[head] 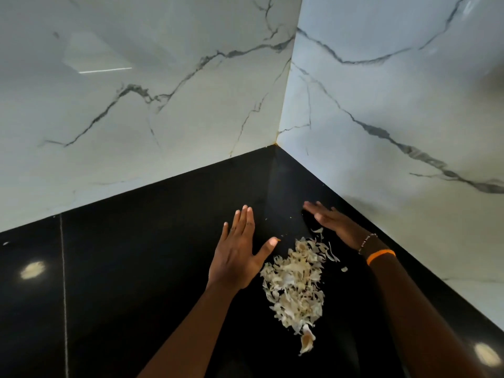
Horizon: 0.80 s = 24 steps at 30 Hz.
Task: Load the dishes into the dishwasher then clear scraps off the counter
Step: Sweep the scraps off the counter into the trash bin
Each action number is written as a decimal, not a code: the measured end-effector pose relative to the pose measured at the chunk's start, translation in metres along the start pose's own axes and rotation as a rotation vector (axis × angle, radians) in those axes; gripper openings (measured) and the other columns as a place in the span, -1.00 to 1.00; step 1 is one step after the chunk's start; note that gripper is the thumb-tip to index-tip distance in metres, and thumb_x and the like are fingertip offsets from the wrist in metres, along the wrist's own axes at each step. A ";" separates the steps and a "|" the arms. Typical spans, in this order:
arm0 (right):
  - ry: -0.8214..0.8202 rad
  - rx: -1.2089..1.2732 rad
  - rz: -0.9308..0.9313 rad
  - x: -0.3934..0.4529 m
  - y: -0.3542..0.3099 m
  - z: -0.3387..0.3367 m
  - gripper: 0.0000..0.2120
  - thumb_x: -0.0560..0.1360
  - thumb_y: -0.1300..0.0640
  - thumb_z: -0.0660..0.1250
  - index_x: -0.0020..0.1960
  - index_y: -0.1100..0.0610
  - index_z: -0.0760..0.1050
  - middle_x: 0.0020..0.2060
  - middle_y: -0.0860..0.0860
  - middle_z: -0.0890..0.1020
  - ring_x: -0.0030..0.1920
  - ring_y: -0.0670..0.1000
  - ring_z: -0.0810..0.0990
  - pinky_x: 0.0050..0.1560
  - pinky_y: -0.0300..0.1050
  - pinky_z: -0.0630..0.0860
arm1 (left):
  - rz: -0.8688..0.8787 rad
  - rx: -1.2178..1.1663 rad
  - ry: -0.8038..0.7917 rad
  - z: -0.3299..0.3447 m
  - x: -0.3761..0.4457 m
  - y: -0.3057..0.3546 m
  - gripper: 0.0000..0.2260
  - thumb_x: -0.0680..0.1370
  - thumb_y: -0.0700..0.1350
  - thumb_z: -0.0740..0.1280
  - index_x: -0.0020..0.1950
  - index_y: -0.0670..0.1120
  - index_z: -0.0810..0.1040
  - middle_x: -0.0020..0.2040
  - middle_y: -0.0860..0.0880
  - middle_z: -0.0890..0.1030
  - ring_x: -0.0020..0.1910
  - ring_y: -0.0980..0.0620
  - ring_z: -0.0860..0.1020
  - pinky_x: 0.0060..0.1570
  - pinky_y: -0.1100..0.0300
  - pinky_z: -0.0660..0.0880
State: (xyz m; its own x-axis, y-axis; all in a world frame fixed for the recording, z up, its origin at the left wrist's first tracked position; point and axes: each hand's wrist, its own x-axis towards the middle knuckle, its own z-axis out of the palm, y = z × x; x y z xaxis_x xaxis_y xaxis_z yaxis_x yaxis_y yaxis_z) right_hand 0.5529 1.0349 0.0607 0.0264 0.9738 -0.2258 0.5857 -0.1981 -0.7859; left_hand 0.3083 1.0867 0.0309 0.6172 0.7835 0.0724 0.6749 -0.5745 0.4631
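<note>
**K:** Since no dishes or dishwasher are in frame, I read this as the second half of the task: scraps off the surface (pixel 136 268). Agree?

**M:** Agree, as a judgement. Scrap pile (pixel 296 285) sits lower centre-right of the frame on the black surface, a loose heap of pale papery peelings, looks like garlic or onion skin. One bigger piece (pixel 307 341) at the pile's bottom end, one small stray bit (pixel 344 269) just right of it

**K:** Hands?

**M:** Both flat, fingers straight, holding nothing. Left hand (pixel 240 249) is just left of the pile's top end, fingers spread, thumb tip near the upper scraps. Right hand (pixel 334 222) is above and right of the pile, turned on edge, close to the marble wall (pixel 395 132) in the corner. Can't tell whether either palm actually touches the surface

**K:** So they bracket the top of the heap

**M:** Yes, looks like a gather or sweep. A few thin slivers (pixel 317 231) lie under the right hand, apart from the main heap

**K:** Next move needs?

**M:** My guess: bring both hands together round the pile, low to the surface so light flakes don't slip under, then scoop or drag toward the near edge. Peelings are light, fast motion would scatter them. Stray bit at right needs its own pass

**K:** Bin location?

**M:** Not in view, can't say
</note>
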 end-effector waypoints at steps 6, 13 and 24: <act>0.102 -0.354 -0.014 -0.001 -0.009 0.053 -0.45 0.54 -0.09 -0.14 0.50 0.03 0.01 0.51 -0.09 0.05 0.50 -0.14 -0.05 0.43 -0.24 -0.13 | 0.072 0.092 -0.070 -0.001 -0.001 0.003 0.03 0.24 0.51 -0.48 0.54 -0.09 -0.16 0.55 0.00 -0.14 0.52 0.07 -0.19 0.49 0.01 -0.19; -0.116 -0.023 -0.161 -0.057 -0.031 0.101 -0.09 0.31 -0.55 -0.21 0.48 -0.02 0.04 0.44 -0.26 0.06 0.44 -0.34 -0.06 0.34 -0.55 -0.21 | 0.044 -0.217 -0.034 -0.011 -0.009 0.004 -0.34 0.53 0.27 -0.03 0.54 -0.04 0.00 0.54 0.06 0.05 0.51 0.19 -0.03 0.45 0.25 -0.12; 0.013 -0.660 -0.057 0.021 -0.040 0.091 -0.53 0.65 0.19 -0.07 0.51 0.16 -0.13 0.52 0.06 -0.13 0.52 0.03 -0.17 0.47 -0.08 -0.19 | -0.030 -0.410 0.025 -0.010 -0.007 0.002 -0.45 0.59 0.14 0.08 0.53 -0.02 0.08 0.53 0.08 0.11 0.50 0.19 0.01 0.44 0.21 0.02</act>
State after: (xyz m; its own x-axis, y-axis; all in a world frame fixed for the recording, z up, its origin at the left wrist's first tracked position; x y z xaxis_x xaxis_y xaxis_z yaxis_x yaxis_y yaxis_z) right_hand 0.4563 1.0528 0.0354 -0.0119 0.9828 -0.1844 0.9599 -0.0405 -0.2776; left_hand 0.3012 1.0821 0.0401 0.5864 0.8068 0.0723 0.4723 -0.4130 0.7787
